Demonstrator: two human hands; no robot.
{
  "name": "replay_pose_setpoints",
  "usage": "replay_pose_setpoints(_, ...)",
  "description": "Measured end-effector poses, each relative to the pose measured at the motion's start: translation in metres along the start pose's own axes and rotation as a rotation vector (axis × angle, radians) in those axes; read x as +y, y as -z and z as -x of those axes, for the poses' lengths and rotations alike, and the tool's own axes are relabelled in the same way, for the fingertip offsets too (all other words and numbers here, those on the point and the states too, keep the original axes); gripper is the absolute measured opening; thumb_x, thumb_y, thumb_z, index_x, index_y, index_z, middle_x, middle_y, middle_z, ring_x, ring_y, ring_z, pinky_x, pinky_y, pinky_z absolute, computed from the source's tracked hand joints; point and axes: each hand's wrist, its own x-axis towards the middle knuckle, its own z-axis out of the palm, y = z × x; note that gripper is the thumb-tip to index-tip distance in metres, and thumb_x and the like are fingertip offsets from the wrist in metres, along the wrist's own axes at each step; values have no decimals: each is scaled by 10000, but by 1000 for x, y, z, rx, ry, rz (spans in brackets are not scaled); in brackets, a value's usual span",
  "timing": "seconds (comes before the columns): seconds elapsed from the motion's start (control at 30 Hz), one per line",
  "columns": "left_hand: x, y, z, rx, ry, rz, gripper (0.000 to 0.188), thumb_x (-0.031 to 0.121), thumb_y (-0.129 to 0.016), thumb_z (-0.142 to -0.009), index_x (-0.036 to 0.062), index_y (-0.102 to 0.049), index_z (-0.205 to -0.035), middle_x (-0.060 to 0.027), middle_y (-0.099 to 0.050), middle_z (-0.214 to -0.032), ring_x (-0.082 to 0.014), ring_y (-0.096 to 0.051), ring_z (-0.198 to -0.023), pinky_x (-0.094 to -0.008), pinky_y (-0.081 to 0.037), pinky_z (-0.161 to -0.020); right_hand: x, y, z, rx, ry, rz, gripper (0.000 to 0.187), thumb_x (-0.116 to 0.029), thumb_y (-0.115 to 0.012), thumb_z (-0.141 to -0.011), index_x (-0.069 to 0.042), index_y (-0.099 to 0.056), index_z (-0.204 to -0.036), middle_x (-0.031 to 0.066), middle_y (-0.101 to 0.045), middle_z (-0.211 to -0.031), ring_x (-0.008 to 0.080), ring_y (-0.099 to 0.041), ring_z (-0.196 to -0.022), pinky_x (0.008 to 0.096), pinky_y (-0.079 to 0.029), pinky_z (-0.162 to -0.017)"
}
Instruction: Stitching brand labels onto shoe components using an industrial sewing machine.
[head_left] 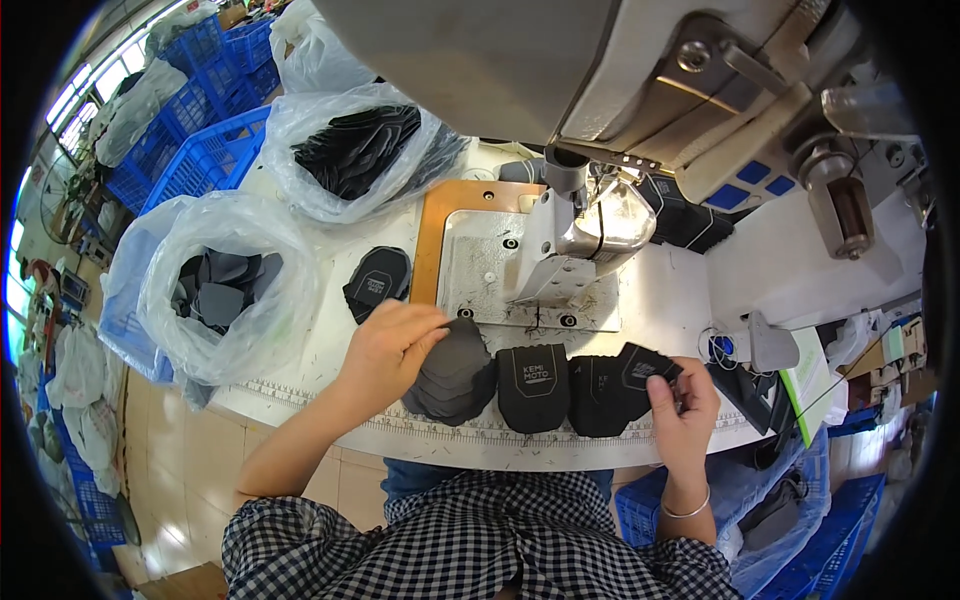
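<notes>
Blk patch (637, 366) pinched in R hand (690, 405), L hand (390, 348) curled palm-dn.

Fanned stack of dark grey round-ended flat pieces (450, 378), pale-printed black flat patch (640, 363), tilted, by a black round-ended patch pile (597, 400).

Black patches (533, 405); stack (452, 372) apparently grey.

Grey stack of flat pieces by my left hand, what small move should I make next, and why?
I'd probably peel just the top piece off the grey stack with your left hand: its fingertips are at the stack's upper edge, and the pieces overlap closely, so several might lift together. Your right hand is occupied, pinching a printed black piece.
</notes>
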Motion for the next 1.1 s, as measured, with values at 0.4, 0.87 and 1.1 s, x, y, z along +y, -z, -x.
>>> replay_pose_setpoints(0.4, 39, 42, -38, -156, 277, 587, 167, 41, -529, -830, -54, -568, -962, -38, -614, -805, -59, -553, -737, -181, -450, -651, -28, 5, -10, 21, 45, -114, 186, -1, -596, -761, 22, -533, -935, -4, -503, -741, 45, -392, -610, 169, -334, -561)
replay_pose_setpoints(0.87, 88, 28, -56, -404, 64, 744, 220, -48, -501, -803, -9, -571, -1008, -63, -627, -825, -58, -548, -758, -188, -440, -680, -63, -32, -18, -185, 181, -403, 87, 25, -632, -730, 15, -563, -783, 82, -527, -900, 30, -465, -593, 150, -377, -523)
replay_pose_setpoints(1.1, 97, 32, -52, -436, 54, 780, 239, -129, -462, -773, -61, -553, -984, -112, -620, -890, -112, -580, -817, -215, -445, -739, -61, -39, -14, -249, -3, -635, 93, 7, -636, -737, 2, -546, -760, 68, -520, -897, 19, -443, -623, 139, -354, -517)
